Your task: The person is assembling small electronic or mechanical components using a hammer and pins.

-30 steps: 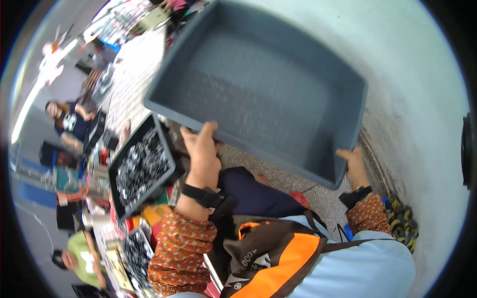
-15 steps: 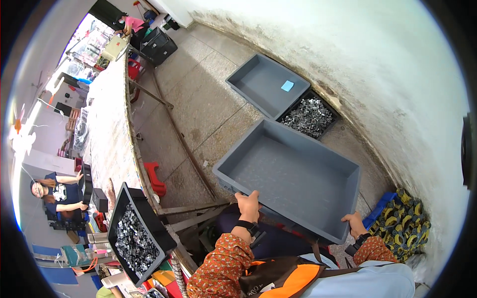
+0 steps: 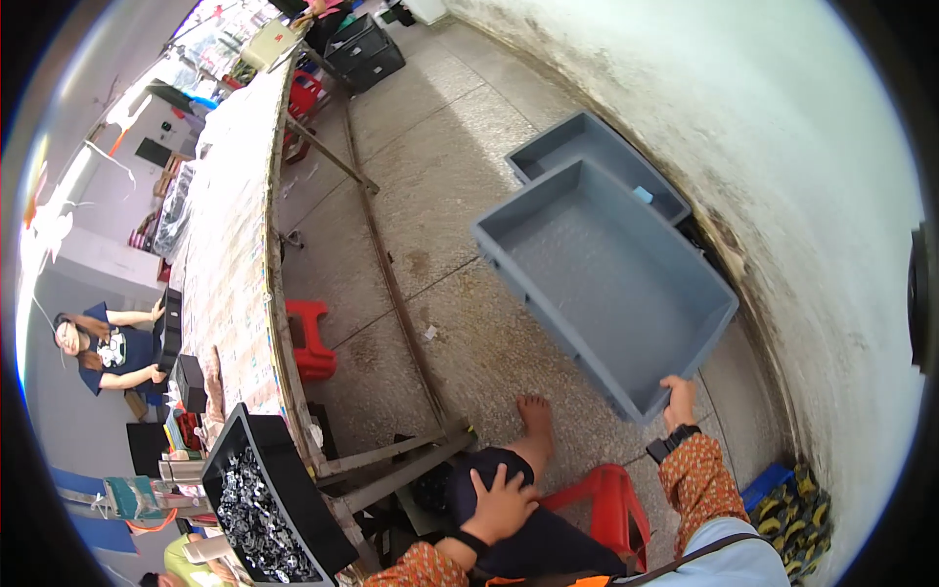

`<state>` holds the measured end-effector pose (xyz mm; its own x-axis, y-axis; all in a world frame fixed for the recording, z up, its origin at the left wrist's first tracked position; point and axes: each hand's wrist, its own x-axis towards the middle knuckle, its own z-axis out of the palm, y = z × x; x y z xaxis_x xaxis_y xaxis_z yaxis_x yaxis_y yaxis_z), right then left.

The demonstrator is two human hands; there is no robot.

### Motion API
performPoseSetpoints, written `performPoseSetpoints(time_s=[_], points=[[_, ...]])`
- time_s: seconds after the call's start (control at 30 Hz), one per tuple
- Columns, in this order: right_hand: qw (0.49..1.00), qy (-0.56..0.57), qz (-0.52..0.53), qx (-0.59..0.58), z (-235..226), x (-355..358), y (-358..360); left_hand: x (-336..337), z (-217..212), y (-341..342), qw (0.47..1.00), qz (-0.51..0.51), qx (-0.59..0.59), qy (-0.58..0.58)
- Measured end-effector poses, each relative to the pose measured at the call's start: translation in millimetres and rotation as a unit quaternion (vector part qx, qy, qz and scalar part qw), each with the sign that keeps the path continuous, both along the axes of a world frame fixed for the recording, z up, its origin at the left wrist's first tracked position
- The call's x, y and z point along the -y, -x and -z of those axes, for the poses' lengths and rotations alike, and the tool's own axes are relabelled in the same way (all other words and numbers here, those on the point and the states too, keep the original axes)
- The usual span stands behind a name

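A large grey plastic tray [image 3: 608,279] is held out at a tilt over the floor by my right hand [image 3: 678,401], whose fingers are closed on its near right corner. It overlaps a second grey tray [image 3: 556,149] by the wall, which has a light blue slip of paper [image 3: 642,195] in it. My left hand [image 3: 499,506] lies on my knee with the fingers spread, holding nothing. To its left, a black bin [image 3: 318,489] full of small shiny metal parts [image 3: 256,519] rests tilted at the table's edge. The black box of parts by the wall is mostly hidden behind the held tray.
A long table [image 3: 235,245] runs along the left, with a red stool [image 3: 311,338] beside it. Another red stool [image 3: 614,509] stands near my legs. Yellow-and-black parts [image 3: 797,523] are heaped at lower right. A co-worker [image 3: 117,342] holds a black tray across the table.
My left hand has let go of the grey tray and come down onto my knee. The tray has moved away toward the wall, now covering part of the other tray and the box of parts.
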<state>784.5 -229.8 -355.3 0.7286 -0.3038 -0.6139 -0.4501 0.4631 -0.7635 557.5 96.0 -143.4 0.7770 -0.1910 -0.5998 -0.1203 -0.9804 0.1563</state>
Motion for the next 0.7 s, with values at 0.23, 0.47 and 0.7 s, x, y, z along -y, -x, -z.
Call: performPoseSetpoints(time_s=[0.23,0.47,0.7], points=[[0.996,0.042,0.069,0.039,74,-58,-210,9,-17,-37,0.979,-0.155,0.007,0.136],[0.991,0.094,0.088,0.028,108,-97,-351,3,-17,-43,0.899,-0.302,0.066,0.309],[0.971,0.202,0.127,0.005,134,-96,-392,1,23,-57,0.875,-0.280,0.157,0.364]])
